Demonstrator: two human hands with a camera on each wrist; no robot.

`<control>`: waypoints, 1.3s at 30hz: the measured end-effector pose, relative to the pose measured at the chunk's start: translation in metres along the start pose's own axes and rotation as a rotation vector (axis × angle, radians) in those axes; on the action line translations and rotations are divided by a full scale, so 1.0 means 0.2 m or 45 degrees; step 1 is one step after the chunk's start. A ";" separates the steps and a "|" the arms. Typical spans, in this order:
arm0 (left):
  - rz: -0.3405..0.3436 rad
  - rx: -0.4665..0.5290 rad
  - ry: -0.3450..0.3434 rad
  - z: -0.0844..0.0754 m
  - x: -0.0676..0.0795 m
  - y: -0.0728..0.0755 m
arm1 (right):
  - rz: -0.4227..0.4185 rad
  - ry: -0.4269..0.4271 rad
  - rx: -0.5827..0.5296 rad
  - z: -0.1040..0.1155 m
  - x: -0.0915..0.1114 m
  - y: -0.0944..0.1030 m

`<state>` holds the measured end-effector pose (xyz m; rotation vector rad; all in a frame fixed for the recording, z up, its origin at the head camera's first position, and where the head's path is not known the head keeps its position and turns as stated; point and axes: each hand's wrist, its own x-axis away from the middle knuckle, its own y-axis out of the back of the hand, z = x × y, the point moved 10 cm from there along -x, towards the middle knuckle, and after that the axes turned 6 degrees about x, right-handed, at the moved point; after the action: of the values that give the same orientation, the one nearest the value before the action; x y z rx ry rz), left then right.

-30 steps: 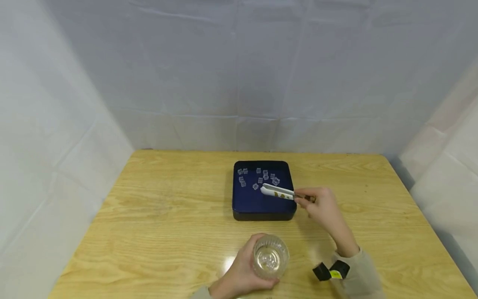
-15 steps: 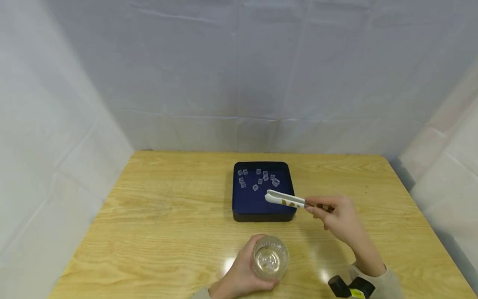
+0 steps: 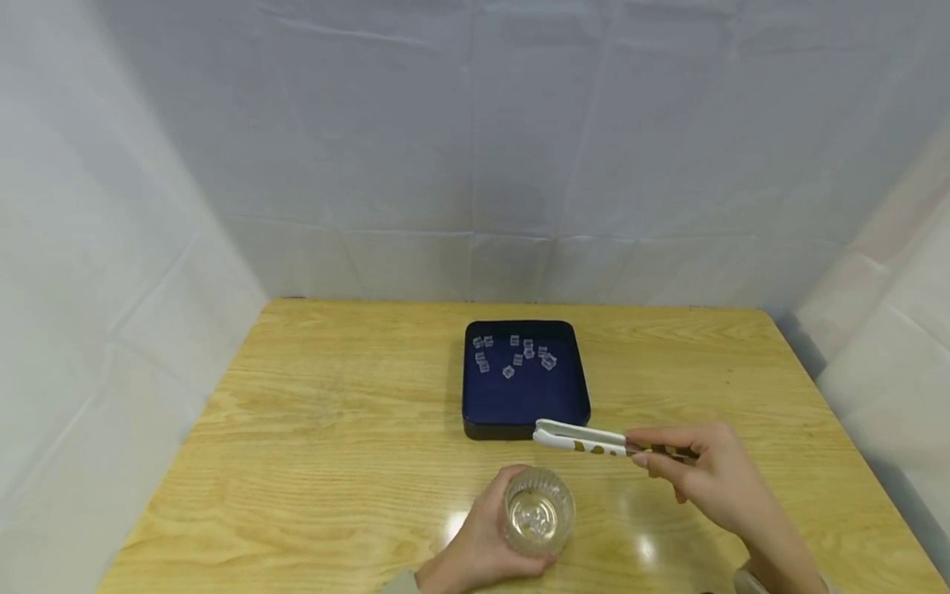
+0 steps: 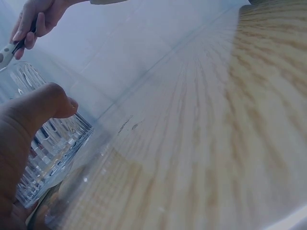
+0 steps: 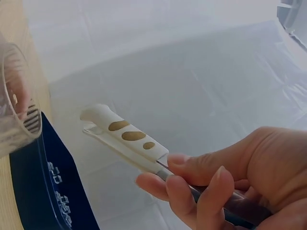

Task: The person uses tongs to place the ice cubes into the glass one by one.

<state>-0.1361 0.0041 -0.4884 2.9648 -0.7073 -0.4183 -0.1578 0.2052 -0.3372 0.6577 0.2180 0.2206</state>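
Note:
My left hand [image 3: 491,532] is wrapped round a clear ribbed glass [image 3: 560,516] at the front of the table, with small clear pieces at its bottom. My right hand [image 3: 701,470] grips small tongs [image 3: 582,439] by their metal handle, thumb on one side and fingers on the other. The tongs have white tips with oval cut-outs. In the right wrist view something small and clear [image 5: 94,129] shows between the tips. They hang beyond the glass, overlapping the front right corner of the dark blue tray [image 3: 519,404]. Several clear ice-cube-like pieces [image 3: 508,372] lie in the tray.
The wooden table [image 3: 334,429] has white cloth [image 3: 475,165] hanging behind it and at both sides. The tray's raised rim stands between the glass and the table's back edge.
My right hand has drawn the tongs back from over the tray, toward me and to the right, to just beyond the glass. The left hand, glass and tray stay put.

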 end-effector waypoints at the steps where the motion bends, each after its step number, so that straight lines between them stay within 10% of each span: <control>1: 0.003 0.010 0.017 0.00 0.00 0.00 | 0.014 0.009 -0.008 0.00 0.01 0.00; 18: 0.030 0.068 -0.024 -0.01 -0.01 -0.02 | 0.327 -0.110 -0.140 -0.06 0.13 -0.13; 39: 0.009 0.040 -0.053 -0.01 0.00 -0.01 | 0.351 -0.132 -0.147 -0.07 0.13 -0.19</control>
<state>-0.1353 0.0055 -0.4870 2.9899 -0.7356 -0.4735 -0.1316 0.1907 -0.3750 0.5817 0.0135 0.4593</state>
